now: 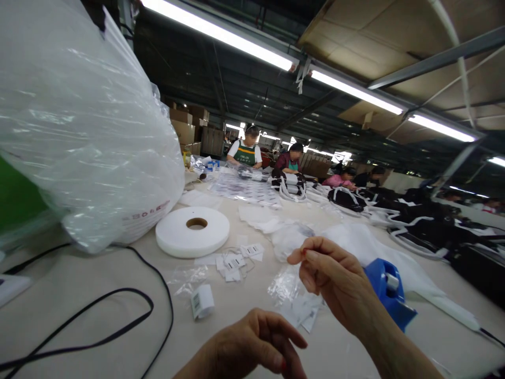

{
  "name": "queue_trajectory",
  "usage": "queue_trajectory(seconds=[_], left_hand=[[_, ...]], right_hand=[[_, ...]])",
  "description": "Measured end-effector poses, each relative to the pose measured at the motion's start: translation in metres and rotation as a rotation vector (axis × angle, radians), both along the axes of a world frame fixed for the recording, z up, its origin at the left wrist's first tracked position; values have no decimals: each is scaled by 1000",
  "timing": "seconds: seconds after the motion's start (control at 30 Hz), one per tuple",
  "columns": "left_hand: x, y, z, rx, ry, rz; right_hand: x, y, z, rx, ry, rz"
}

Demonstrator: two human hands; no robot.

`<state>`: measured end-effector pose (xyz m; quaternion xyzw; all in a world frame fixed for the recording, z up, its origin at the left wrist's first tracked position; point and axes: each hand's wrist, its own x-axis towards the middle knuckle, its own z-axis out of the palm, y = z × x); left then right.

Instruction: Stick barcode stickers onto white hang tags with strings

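My right hand (335, 279) is raised over the table, thumb and forefinger pinched together; whatever lies between them is too small to make out. Lower down, near the front edge of the view, my left hand (252, 345) has its fingers loosely bent and apart, with nothing visible in them. Clear plastic packets (284, 284) lie below the right fingertips. A blue tape dispenser (381, 287) stands behind my right wrist, partly covered by it. White barcode tags (232, 263) with thin strings are left of centre, and a small curled label (202, 301) sits in front of them.
A big filled plastic bag (106, 131) looms at the left beside a white tape roll (169, 239). A black cord (148, 305) loops across the left side. White sheeting (366, 245) and black items with white straps (422, 237) lie right. Co-workers sit farther back.
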<state>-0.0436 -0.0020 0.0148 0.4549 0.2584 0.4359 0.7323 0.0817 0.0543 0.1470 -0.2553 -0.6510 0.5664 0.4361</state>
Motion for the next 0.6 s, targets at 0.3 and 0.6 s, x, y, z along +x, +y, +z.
queue_trajectory(seconds=[0.3,0.6], left_hand=[[16,-23,-39,202,684,430],[5,-30,-68,1013,1128,593]], right_hand=[[16,-4,-179,511,-159,-695],[160,-45,-168,339,-333,-1084]])
